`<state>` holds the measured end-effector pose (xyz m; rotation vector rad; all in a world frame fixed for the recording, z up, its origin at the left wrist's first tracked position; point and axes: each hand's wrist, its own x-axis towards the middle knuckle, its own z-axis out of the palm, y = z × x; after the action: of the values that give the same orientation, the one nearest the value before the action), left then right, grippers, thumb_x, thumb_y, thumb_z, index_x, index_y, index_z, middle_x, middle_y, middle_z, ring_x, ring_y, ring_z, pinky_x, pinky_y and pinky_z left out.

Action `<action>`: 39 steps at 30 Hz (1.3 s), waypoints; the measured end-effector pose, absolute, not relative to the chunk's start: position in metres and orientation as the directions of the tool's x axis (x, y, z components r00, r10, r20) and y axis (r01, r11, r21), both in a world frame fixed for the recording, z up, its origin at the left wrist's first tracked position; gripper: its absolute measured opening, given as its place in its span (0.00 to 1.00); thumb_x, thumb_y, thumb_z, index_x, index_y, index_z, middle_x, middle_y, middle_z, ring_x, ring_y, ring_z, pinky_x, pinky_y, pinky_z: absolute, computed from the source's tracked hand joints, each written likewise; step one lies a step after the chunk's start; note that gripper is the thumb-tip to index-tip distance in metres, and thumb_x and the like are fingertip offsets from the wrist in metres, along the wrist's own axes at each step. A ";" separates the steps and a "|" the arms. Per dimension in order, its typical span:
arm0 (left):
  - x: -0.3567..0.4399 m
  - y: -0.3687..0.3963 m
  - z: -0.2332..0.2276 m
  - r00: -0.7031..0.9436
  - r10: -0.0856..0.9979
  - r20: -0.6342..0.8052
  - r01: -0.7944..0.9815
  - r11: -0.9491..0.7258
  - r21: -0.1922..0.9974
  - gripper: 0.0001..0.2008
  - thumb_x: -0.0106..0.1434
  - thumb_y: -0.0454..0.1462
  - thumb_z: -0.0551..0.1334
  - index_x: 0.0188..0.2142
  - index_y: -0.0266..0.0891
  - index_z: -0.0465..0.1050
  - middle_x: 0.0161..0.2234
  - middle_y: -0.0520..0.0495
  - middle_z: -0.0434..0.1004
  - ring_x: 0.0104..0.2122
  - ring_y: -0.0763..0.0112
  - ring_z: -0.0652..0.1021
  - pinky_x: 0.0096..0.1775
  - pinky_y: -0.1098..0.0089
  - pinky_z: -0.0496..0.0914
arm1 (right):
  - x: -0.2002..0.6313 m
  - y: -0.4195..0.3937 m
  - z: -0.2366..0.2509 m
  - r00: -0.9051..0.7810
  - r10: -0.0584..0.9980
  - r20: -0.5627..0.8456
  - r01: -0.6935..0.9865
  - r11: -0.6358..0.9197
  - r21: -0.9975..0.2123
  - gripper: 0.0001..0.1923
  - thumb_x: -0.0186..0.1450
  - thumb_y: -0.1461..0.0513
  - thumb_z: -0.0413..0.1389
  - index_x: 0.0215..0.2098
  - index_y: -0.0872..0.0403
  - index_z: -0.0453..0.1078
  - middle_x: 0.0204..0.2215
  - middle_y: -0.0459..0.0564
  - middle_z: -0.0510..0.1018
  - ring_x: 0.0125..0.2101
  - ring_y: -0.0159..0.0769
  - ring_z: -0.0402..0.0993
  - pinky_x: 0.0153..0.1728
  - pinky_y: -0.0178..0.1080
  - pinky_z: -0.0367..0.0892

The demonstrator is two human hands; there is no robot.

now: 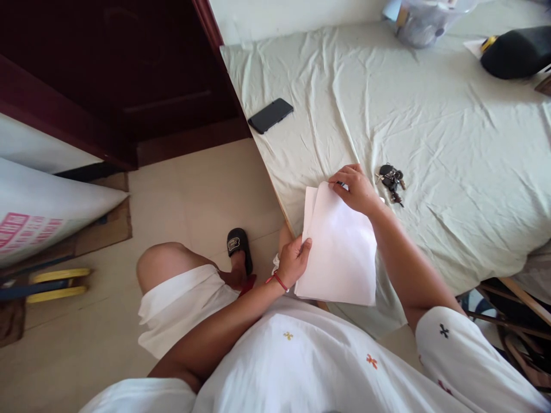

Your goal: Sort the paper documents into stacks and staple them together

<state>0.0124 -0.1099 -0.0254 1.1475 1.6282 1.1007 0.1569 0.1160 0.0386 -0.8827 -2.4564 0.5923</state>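
Surroundings: we see a pale green sheet [430,132] covering the bed, with one black phone [270,115] near its left edge, one bunch of keys [391,181] just beside our right hand, a clear plastic tub [424,20] and a black bag [516,51] at the far end.
Obstructions: we find nothing lying between the hands and the paper; the keys sit apart from it.
Paper location: the white sheets of paper [340,246] lie at the near edge of the bed, overhanging toward our lap.
Left hand [295,259]: we pinch the left edge of the paper, thumb on top.
Right hand [355,188]: we grip the top corner, fingers curled closed on it.
Count: at least two sheets, by the offset edges; two hands; one sandal [239,244] on the floor.
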 end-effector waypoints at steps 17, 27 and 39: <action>0.011 -0.113 -0.027 -0.213 0.971 -0.109 0.335 0.177 0.926 0.19 0.75 0.53 0.48 0.40 0.42 0.64 0.33 0.47 0.73 0.33 0.64 0.74 0.38 0.64 0.67 | 0.151 0.105 0.038 -0.751 0.604 0.268 0.397 0.737 -0.547 0.15 0.72 0.58 0.49 0.44 0.53 0.78 0.39 0.55 0.82 0.48 0.49 0.71 0.51 0.52 0.68; 0.011 -0.115 -0.029 -0.192 0.975 -0.109 0.310 0.166 0.936 0.20 0.75 0.52 0.49 0.50 0.40 0.67 0.44 0.40 0.79 0.43 0.59 0.79 0.47 0.61 0.70 | 0.147 0.096 0.039 -0.759 0.595 0.265 0.380 0.734 -0.562 0.16 0.72 0.57 0.49 0.41 0.52 0.79 0.37 0.56 0.81 0.46 0.48 0.71 0.50 0.52 0.68; 0.011 -0.116 -0.025 -0.167 0.979 -0.113 0.245 0.152 0.958 0.26 0.75 0.53 0.47 0.60 0.38 0.64 0.55 0.35 0.77 0.55 0.56 0.78 0.58 0.55 0.70 | 0.131 0.083 0.039 -0.722 0.656 0.219 0.469 0.697 -0.542 0.14 0.72 0.60 0.49 0.39 0.53 0.77 0.37 0.56 0.81 0.46 0.49 0.71 0.49 0.52 0.68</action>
<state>0.0109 -0.1163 -0.0249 1.2167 1.5745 1.0831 0.1310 0.0828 0.0389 -0.8739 -2.5095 0.6454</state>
